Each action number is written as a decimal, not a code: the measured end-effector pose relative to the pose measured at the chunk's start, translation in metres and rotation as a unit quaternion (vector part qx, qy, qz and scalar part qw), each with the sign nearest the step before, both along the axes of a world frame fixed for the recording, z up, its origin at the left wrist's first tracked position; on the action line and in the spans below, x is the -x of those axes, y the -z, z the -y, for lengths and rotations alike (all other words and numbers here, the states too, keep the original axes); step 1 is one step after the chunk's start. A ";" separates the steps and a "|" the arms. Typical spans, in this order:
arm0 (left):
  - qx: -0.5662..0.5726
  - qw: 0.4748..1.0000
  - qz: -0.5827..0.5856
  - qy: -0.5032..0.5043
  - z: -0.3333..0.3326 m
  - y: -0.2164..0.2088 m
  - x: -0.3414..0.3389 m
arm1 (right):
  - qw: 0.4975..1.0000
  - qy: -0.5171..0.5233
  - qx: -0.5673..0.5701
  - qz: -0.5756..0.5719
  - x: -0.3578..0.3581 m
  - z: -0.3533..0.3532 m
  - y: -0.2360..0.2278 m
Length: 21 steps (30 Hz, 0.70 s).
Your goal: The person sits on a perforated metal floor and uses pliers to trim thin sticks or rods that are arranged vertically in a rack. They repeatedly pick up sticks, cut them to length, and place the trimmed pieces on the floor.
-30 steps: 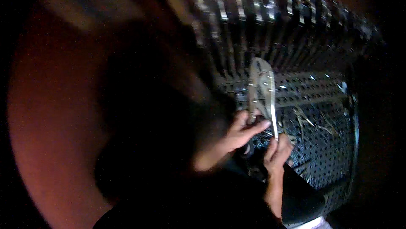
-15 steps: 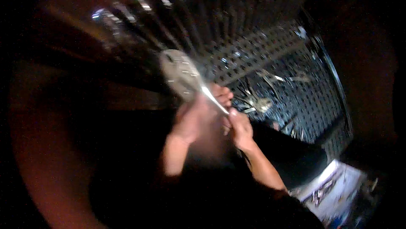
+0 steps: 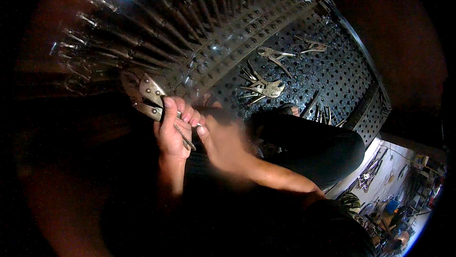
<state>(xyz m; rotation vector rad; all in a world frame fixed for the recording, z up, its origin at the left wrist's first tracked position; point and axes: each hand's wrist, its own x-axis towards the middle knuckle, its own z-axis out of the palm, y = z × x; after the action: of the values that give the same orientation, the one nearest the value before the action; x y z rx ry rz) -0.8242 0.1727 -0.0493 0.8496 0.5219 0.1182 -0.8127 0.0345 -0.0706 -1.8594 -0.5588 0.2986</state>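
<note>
A pair of worn metal locking pliers [image 3: 152, 90] is tilted, its riveted jaw end up and to the left. My left hand [image 3: 172, 133] is wrapped round its handles, and one handle tip sticks out below the fingers. On the right, my right hand [image 3: 221, 136] is closed at the handle end, thumb against it. The right hand is partly blurred, and its fingers are partly hidden behind the left hand's fingertips. More locking pliers [image 3: 268, 89] lie in a pile on the dark perforated metal surface [image 3: 342, 62], beyond my hands.
Other pliers [image 3: 275, 55] lie farther back on the perforated surface. A row of long metal rods [image 3: 161, 29] fans out at the upper left. My dark-clothed leg [image 3: 323, 147] is bent at the right. Tools and clutter [image 3: 389, 214] fill the lower right.
The locking pliers and both hands have shifted left in the view, and the pliers have turned to show their riveted side. The view has tilted and become sharper.
</note>
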 end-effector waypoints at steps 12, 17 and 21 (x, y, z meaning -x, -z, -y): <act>-0.032 0.998 -0.043 -0.026 0.005 0.021 0.008 | 1.000 -0.006 0.005 -0.019 0.021 0.002 0.020; -0.162 0.978 -0.127 0.025 0.017 0.004 0.017 | 0.995 0.044 0.084 -0.032 0.024 0.017 0.054; -0.403 0.898 -0.124 0.123 0.031 0.077 0.034 | 0.991 0.099 0.091 -0.018 0.024 0.046 0.060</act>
<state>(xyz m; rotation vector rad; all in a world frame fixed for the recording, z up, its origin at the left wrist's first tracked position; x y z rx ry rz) -0.8586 0.1419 -0.1259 1.7552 0.6054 -0.0153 -0.8366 -0.0111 -0.1307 -2.0631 -0.3276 0.2572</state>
